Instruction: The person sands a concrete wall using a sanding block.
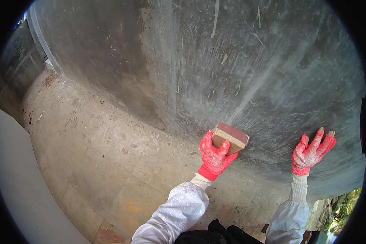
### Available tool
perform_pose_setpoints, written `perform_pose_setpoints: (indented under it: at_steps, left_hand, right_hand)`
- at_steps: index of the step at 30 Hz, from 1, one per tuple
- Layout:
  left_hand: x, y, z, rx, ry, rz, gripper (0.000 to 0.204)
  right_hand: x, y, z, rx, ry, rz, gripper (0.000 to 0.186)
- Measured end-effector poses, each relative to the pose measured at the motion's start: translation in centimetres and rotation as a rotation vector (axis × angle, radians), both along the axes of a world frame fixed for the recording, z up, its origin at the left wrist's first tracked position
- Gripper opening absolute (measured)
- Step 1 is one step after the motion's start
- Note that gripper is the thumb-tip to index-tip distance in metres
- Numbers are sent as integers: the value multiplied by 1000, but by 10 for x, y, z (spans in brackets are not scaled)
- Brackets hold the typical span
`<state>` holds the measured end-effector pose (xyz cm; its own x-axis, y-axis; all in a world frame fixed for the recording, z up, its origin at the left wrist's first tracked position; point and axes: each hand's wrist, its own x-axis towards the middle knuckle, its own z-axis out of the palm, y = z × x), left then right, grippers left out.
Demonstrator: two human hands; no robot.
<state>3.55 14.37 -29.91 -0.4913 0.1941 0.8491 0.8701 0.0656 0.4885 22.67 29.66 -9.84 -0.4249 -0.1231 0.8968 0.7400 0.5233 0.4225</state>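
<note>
In a red glove, my left hand grips a sanding block with a dull red face and tan, rough-looking sides. The block is close to the lower part of a dark grey wall; whether it touches the surface I cannot tell. My right hand, also red-gloved, lies on the wall farther right with its fingers spread, holding nothing. Pale dust coats both gloves, and some fingertips of the right glove are bare. Pale streaks and scratches cover the wall around both hands.
Below the wall runs a dusty concrete floor with small bits of debris. A pale curved panel stands at the left edge. Dark clothing or shoes show at the bottom, and greenery at the lower right.
</note>
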Motion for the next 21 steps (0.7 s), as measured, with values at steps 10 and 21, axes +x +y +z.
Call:
perform_pose_setpoints:
  at_steps: [10, 21]
  left_hand:
    - [-42, -25, -40, 9, -35, 88, 121]
    - [-64, -18, 1, 134, 57, 84, 99]
  right_hand:
    - [-5, -1, 1, 19, -27, 47, 48]
    - [5, 0, 0, 6, 10, 1, 49]
